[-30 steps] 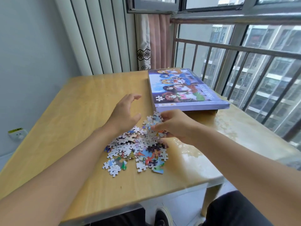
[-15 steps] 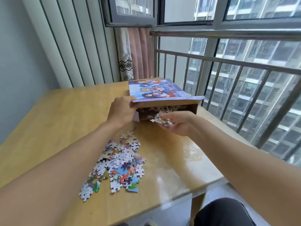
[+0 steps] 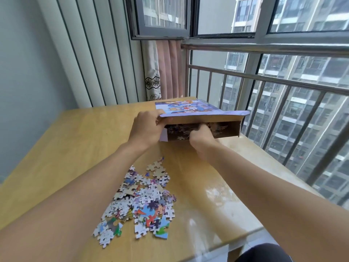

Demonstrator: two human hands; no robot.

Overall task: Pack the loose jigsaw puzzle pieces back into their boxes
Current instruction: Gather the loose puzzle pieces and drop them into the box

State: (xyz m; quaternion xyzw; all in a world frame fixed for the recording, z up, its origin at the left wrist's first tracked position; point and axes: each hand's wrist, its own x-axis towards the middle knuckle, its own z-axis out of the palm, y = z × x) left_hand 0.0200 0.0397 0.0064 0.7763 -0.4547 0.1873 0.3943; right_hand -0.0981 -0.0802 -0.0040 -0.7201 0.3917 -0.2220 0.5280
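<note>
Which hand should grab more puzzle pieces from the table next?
Probably the right hand. It is reaching into the box and can come back for the loose pieces. The left hand grips the lid, holding it up.

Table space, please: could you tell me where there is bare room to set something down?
The table is bare on its left, between the wall edge and the left hand. The strip right of the loose pieces toward the railing is also free. It is crowded at the box, where both hands work.

Puzzle box (image 3: 200, 127) lid raised; loose pieces (image 3: 139, 203) heaped on table.
</note>
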